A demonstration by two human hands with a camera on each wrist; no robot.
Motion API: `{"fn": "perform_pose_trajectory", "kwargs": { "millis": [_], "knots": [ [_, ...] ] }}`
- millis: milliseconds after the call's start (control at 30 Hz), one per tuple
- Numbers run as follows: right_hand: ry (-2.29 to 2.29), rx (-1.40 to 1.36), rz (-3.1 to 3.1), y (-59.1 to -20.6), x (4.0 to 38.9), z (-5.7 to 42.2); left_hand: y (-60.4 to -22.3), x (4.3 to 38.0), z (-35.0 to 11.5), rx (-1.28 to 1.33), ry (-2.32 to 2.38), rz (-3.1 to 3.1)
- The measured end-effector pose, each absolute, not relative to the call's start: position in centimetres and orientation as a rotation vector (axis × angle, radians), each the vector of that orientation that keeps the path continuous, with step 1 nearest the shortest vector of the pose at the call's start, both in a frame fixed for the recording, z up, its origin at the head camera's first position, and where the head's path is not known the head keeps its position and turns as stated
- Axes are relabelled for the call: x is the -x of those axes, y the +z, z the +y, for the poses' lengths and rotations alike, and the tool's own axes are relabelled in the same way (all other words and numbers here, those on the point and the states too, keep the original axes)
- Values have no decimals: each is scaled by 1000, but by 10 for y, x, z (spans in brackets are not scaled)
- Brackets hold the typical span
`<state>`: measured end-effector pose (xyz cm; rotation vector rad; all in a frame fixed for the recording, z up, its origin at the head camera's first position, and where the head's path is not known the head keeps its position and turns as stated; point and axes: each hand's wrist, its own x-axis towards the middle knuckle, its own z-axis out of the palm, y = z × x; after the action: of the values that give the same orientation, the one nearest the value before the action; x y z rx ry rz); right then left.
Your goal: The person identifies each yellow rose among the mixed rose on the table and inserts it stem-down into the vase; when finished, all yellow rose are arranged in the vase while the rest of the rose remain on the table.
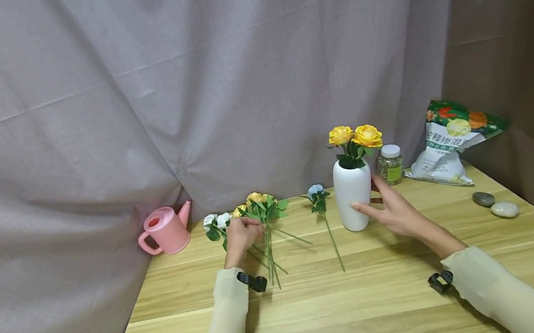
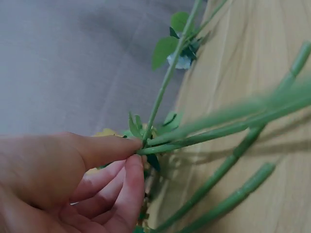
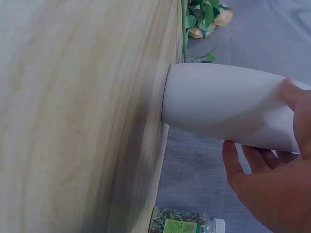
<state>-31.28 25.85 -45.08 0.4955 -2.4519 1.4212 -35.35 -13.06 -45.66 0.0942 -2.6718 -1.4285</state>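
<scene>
My left hand (image 1: 244, 235) pinches green stems (image 2: 160, 146) between thumb and forefinger, at the pile of yellow roses (image 1: 254, 198). More stems from this pile fan out over the table below the hand. My right hand (image 1: 394, 210) grips a white vase (image 1: 350, 196) from its right side, the thumb (image 3: 291, 92) on the front and the other fingers round the side. The vase stands upright on the table with two open yellow roses (image 1: 367, 136) in its mouth. Between the hands lies a single blue rose (image 1: 316, 189), its stem pointing toward me.
White roses (image 1: 223, 220) lie left of the yellow ones. A pink watering can (image 1: 167, 231) stands at the table's left edge. Behind the vase is a lidded jar of colored pellets (image 1: 390, 165). A printed bag (image 1: 444, 149) and two smooth stones (image 1: 504, 210) sit on the right.
</scene>
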Motion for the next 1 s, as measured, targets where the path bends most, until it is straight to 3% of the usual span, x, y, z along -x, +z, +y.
{"fn": "perform_pose_trajectory", "kwargs": {
  "millis": [533, 1000],
  "knots": [
    [1434, -473, -2464, -448, 311, 257, -452, 352, -126, -38, -1545, -2702],
    [1427, -498, -2451, -449, 311, 258, -448, 352, -121, -54, -1253, -2655]
  ]
}}
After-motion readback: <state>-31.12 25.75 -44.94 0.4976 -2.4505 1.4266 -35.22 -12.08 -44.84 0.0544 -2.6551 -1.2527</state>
